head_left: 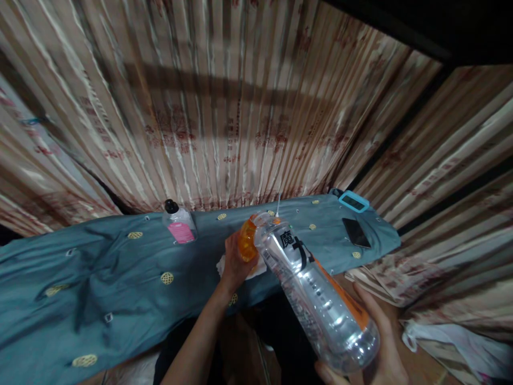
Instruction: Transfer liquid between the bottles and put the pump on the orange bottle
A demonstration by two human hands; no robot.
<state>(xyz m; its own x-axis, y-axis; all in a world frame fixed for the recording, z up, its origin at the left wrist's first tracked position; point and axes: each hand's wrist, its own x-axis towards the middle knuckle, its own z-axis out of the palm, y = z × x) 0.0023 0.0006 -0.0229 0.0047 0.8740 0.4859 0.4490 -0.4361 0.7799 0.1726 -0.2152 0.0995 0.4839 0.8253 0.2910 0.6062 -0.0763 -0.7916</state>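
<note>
My right hand [382,345] is wrapped round the base of a large clear plastic bottle [316,299] with black lettering and an orange label. This bottle is tilted, its neck end pointing up and left, away from me. My left hand [234,267] grips a smaller orange container [247,240], which looks like a bottle with orange liquid in it. The neck end of the clear bottle is right beside the orange container; whether they touch I cannot tell. Under my left hand lies a white cloth or tissue [258,267], partly hidden.
A clear bottle with a pink label and black cap [179,224] stands left on the blue-green patterned cloth [132,278]. A dark phone [356,233] and a blue-framed object [353,201] lie at the right. Printed curtains [224,107] hang behind and at both sides.
</note>
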